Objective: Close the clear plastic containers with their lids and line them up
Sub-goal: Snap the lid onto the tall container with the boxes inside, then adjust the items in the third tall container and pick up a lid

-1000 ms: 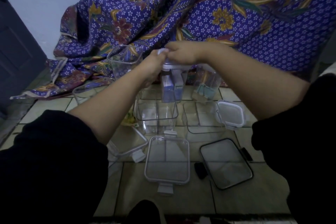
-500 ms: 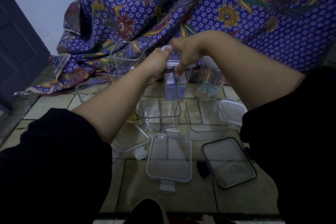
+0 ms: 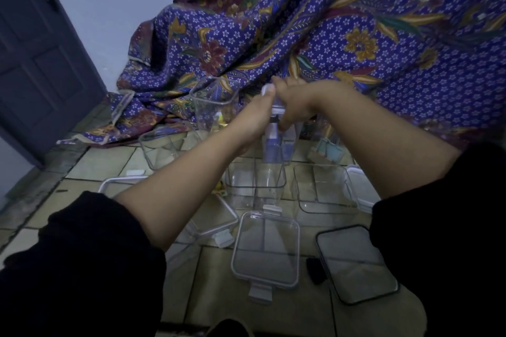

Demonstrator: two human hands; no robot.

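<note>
Both hands meet on top of a tall clear container (image 3: 276, 145) standing on the tiled floor at the back. My left hand (image 3: 254, 117) grips the near-left edge of its white lid (image 3: 269, 90), thumb on top. My right hand (image 3: 294, 102) presses down on the same lid, fingers curled over its clasp. Open clear containers stand around it: one behind left (image 3: 213, 101), a low one at left (image 3: 164, 148), one in front (image 3: 256, 183), one at right (image 3: 323, 189). Loose lids lie nearer me: a white-rimmed lid (image 3: 265, 250) and a black-rimmed lid (image 3: 356, 262).
A purple floral cloth (image 3: 356, 35) is draped behind the containers. A dark door (image 3: 35, 63) stands at left. Another lidded container (image 3: 327, 145) sits at the back right, and a further white-rimmed lid (image 3: 216, 223) lies under my left forearm.
The view has shifted rightward, so the scene sits further right. My right fingers have curled down over the lid's clasp. Both hands stay on the tall container's lid.
</note>
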